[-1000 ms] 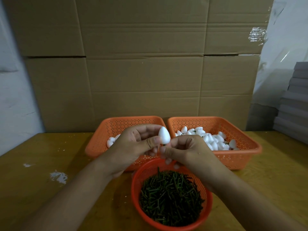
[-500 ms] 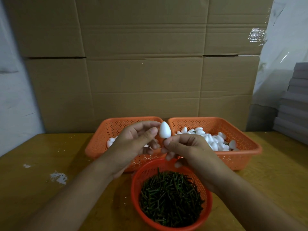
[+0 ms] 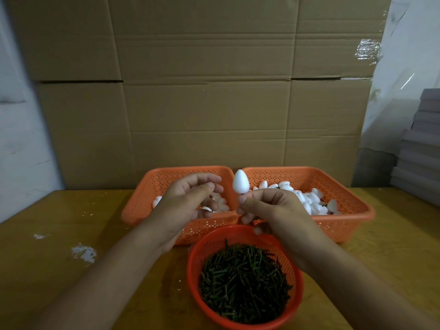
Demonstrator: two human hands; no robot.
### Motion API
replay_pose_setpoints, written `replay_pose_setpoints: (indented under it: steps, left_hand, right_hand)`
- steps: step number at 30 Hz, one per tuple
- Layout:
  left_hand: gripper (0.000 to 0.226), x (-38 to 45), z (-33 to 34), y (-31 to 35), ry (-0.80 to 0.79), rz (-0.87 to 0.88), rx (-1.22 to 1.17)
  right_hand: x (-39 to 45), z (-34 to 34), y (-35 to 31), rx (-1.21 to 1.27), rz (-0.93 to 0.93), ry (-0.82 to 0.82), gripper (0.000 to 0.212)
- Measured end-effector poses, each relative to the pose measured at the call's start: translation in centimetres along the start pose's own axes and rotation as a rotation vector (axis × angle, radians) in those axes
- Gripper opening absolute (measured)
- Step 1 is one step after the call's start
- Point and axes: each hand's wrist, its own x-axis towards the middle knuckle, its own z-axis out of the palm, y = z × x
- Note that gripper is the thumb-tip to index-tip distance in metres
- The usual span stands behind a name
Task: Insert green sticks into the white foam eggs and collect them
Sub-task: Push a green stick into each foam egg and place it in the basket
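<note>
At the centre of the frame, the right hand [image 3: 273, 210] pinches a short stick under a smooth white foam egg [image 3: 240, 181], which stands upright, point up, just above the fingertips. The stick itself is almost wholly hidden. The left hand [image 3: 188, 206], just left of the egg and apart from it, holds nothing, its fingers loosely curled. Behind the hands sit two perforated orange plastic rectangular baskets: the left basket [image 3: 152, 186] holds a few eggs, the right basket [image 3: 333, 184] a heap of loose white eggs [image 3: 307, 198]. At lower centre, a round red mesh basket [image 3: 295, 306] is filled with thin dark green sticks [image 3: 242, 282] on the yellowish wooden table [image 3: 59, 270]. Corrugated brown cardboard [image 3: 202, 103] fills the background.
</note>
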Motion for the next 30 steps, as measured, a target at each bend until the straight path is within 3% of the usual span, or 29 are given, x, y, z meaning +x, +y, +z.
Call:
replay_pose_setpoints:
  steps: [7, 25, 30]
  left_hand:
    - [0.019, -0.1, 0.0, 0.0, 0.010, -0.007, 0.014]
    - [0.021, 0.0, -0.1, 0.1, -0.001, -0.015, 0.030]
    - [0.022, 0.0, -0.2, 0.2, 0.018, -0.015, 0.033]
  right_hand:
    - [0.0, 0.1, 0.0, 0.019, 0.020, 0.008, 0.029]
    - [0.4, -0.2, 0.5, 0.011, 0.027, 0.007, 0.022]
    - [0.9, -1.1, 0.4, 0.075, 0.090, 0.073, 0.017]
